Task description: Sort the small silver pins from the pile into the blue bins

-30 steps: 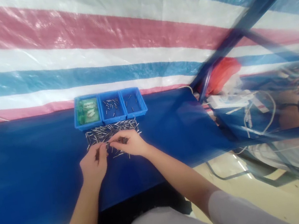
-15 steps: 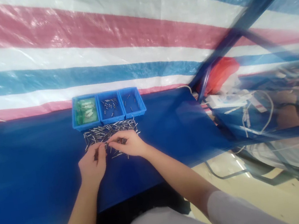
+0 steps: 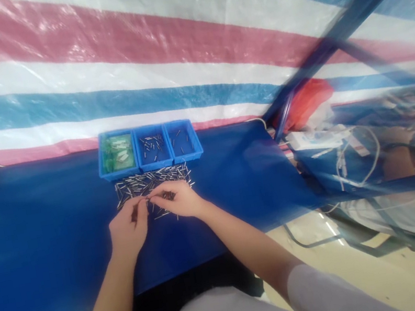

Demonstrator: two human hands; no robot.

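Note:
Both hands meet fingertip to fingertip over the near part of a pile of small metal pins (image 3: 148, 180) spread on the blue table. My left hand (image 3: 129, 224) is closed in a pinch. My right hand (image 3: 177, 197) pinches from the other side, its thumb and forefinger pointing left. A thin, small metal pin (image 3: 147, 199) seems to be held between the two pinches; most of it is hidden by the fingers. Some pins under and behind my right hand are covered.
Behind the pile stand three joined blue bins: the left bin (image 3: 101, 165) holds green and whitish packets, the middle bin (image 3: 156, 165) several pins, the right bin (image 3: 198, 149) a few. A blue metal frame (image 3: 297, 74), red bag (image 3: 308, 101), cables and a blurred person are at right.
Almost nothing differs. Both hands keep the same pinch at the same spot, and the view has shifted very slightly. The person at right has moved a little.

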